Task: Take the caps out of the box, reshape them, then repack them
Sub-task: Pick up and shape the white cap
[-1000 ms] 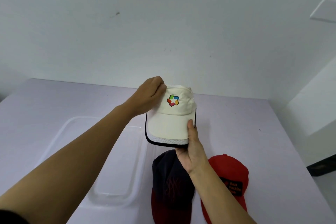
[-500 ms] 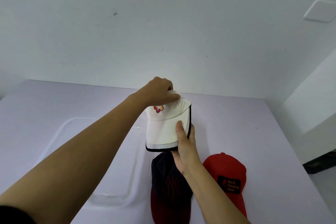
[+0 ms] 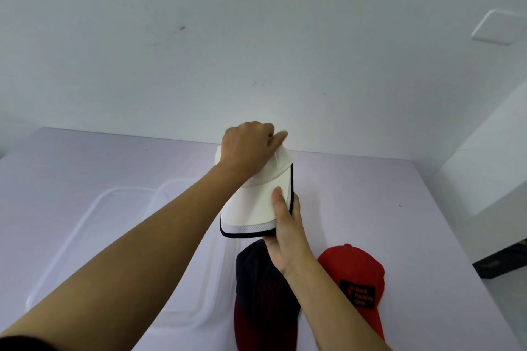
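I hold a white cap (image 3: 251,208) with a dark-edged brim above the table. My left hand (image 3: 248,151) lies over its crown, fingers curled onto the fabric and hiding the logo. My right hand (image 3: 285,231) pinches the brim's right side, thumb on top. Below, a navy cap (image 3: 262,293) with a dark red brim lies on the table, partly hidden by my right forearm. A red cap (image 3: 353,273) with a black patch lies to its right. A clear plastic box (image 3: 85,222) stands at the left.
The pale lilac table (image 3: 370,194) ends at a white wall behind. Its right edge runs down past the red cap, with a dark floor gap (image 3: 502,262) beyond. The box's far rim lies under my left forearm.
My left hand slid from the crown's left side over its top, covering the coloured logo. The cap has turned slightly leftward. My right hand kept its pinch on the brim.
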Action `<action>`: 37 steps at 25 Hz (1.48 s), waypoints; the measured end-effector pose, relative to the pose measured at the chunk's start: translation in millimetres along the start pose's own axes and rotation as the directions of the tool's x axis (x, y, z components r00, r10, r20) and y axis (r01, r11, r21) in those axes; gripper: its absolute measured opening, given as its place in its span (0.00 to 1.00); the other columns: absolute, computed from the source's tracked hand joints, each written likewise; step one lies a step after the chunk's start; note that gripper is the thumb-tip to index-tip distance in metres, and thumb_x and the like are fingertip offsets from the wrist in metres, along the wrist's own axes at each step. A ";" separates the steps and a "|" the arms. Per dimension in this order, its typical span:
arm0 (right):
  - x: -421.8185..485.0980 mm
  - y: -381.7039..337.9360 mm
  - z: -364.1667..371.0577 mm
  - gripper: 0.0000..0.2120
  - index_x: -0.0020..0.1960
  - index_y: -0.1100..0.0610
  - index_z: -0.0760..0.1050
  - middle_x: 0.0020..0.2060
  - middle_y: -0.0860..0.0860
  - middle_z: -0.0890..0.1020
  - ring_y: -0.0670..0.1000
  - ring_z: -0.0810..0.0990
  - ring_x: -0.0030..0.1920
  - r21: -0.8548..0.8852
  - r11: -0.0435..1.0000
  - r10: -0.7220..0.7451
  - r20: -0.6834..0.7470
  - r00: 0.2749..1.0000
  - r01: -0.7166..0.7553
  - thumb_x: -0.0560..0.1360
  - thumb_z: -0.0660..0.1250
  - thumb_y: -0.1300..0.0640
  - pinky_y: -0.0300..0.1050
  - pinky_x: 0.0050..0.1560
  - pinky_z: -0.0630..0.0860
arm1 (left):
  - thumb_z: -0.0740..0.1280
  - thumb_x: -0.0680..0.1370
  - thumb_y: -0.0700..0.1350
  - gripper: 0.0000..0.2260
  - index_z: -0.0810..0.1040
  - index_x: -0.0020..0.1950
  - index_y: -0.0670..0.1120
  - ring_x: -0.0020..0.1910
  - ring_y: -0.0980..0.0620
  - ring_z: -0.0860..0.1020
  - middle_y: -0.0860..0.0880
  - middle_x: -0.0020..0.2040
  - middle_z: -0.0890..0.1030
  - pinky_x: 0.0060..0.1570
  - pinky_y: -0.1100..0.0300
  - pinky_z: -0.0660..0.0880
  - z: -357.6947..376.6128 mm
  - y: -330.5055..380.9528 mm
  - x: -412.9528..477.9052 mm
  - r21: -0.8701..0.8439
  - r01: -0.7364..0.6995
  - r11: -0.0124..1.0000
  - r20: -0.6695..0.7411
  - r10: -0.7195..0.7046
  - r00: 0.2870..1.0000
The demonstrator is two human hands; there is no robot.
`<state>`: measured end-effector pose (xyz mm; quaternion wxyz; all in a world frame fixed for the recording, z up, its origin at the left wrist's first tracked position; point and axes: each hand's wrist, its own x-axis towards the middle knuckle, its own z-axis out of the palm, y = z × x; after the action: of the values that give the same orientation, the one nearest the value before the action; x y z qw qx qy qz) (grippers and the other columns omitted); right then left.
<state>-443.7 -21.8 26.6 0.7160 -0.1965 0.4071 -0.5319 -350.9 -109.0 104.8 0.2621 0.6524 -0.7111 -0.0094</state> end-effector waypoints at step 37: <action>153.1 16.0 -141.4 0.27 0.71 0.53 0.63 0.67 0.53 0.67 0.51 0.75 0.55 -0.945 0.326 -0.229 -0.073 0.971 0.006 0.74 0.67 0.55 0.43 0.56 0.72 | 0.56 0.79 0.37 0.19 0.63 0.70 0.40 0.63 0.41 0.71 0.41 0.68 0.66 0.57 0.55 0.68 181.5 -67.7 -41.9 -0.221 0.498 0.839 0.374 -0.398 0.837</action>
<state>-530.4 -135.7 -125.7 0.3874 -0.5495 0.6906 -0.2667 -357.8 -139.6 -90.9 0.2349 0.7427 -0.5581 -0.2859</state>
